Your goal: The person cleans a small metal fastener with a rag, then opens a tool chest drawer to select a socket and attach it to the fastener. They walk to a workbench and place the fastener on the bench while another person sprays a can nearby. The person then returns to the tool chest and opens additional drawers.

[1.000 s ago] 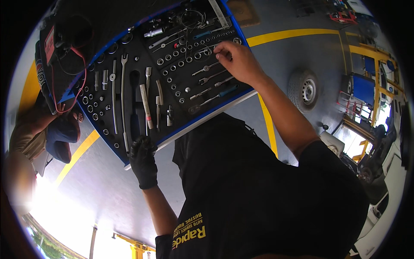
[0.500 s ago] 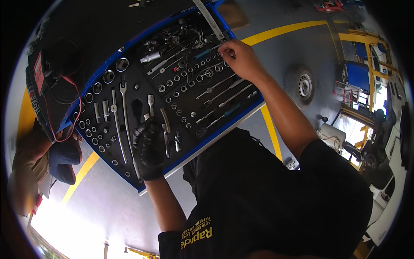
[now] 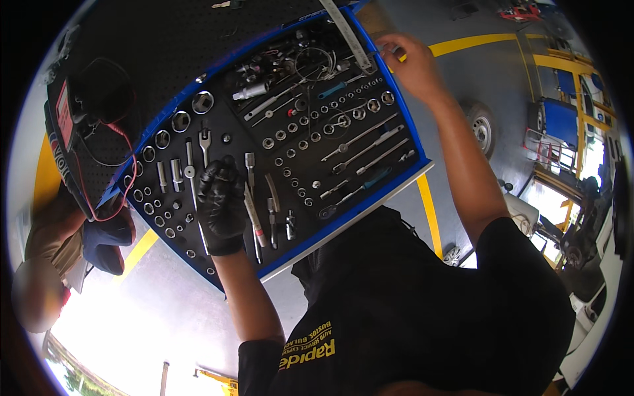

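Note:
My left hand [image 3: 223, 208], in a black glove, is curled closed over the left half of a blue-edged tool drawer [image 3: 284, 261]. Whatever it may grip is hidden by the fingers. Right beside it is a pale stick with a red mark [image 3: 253, 214]; I cannot tell if the hand touches it. Close by lie a long socket [image 3: 249, 165] and a fork-ended tool [image 3: 205, 142]. My bare right hand [image 3: 413, 66] is just off the drawer's far right edge, near a flat metal strip [image 3: 349, 36]. Its fingers are loosely bent and apart, with nothing seen in them.
Sockets [image 3: 181, 121] and ratchets fill the dark foam. Loose parts and a coiled wire [image 3: 314, 65] are heaped at the back. A red-faced device with cables [image 3: 63, 112] stands on the left, near another person [image 3: 53, 257]. A wheel [image 3: 482, 129] lies on the floor at right.
My right hand has gone from over the drawer's far right corner to just outside its edge. My left hand has shifted up the foam, and the red-marked stick now shows beside it.

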